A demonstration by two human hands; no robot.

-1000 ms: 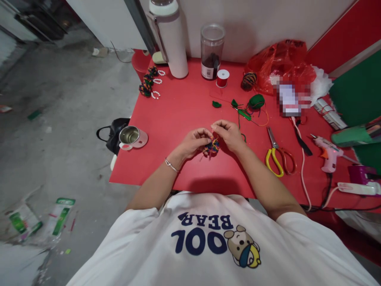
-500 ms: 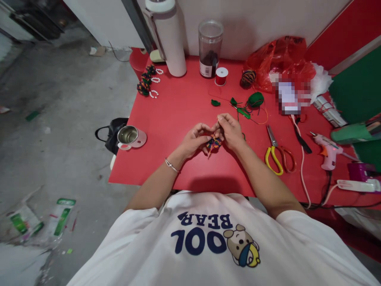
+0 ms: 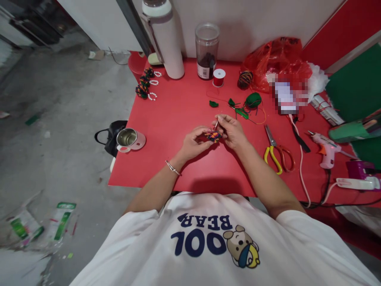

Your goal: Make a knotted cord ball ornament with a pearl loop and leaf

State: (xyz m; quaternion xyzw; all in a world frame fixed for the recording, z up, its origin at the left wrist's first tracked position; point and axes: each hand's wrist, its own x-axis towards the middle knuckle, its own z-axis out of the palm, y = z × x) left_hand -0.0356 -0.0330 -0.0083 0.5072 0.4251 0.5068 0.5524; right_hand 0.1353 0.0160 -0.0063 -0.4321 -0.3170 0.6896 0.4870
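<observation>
My left hand (image 3: 195, 143) pinches a small multicoloured yarn piece (image 3: 213, 136) just above the red table (image 3: 166, 131). A thin bracelet circles that wrist. My right hand (image 3: 233, 131) is closed beside the piece, its fingertips pinching a thin needle or thread end that sticks up from it. Both hands meet near the middle of the table. Green yarn scraps and a green yarn ball (image 3: 253, 99) lie just beyond my right hand.
Yellow-handled scissors (image 3: 275, 153) and a pink glue gun (image 3: 326, 149) lie to the right, with cords. A white flask (image 3: 165, 39), jar (image 3: 206, 49), red thread spool (image 3: 218, 77) and red plastic bag (image 3: 275, 59) stand at the back. A metal cup (image 3: 127, 139) sits at the left edge.
My hands have shifted slightly away from me with the yarn piece. The right hand's pinch has drawn the needle or thread upward from the piece.
</observation>
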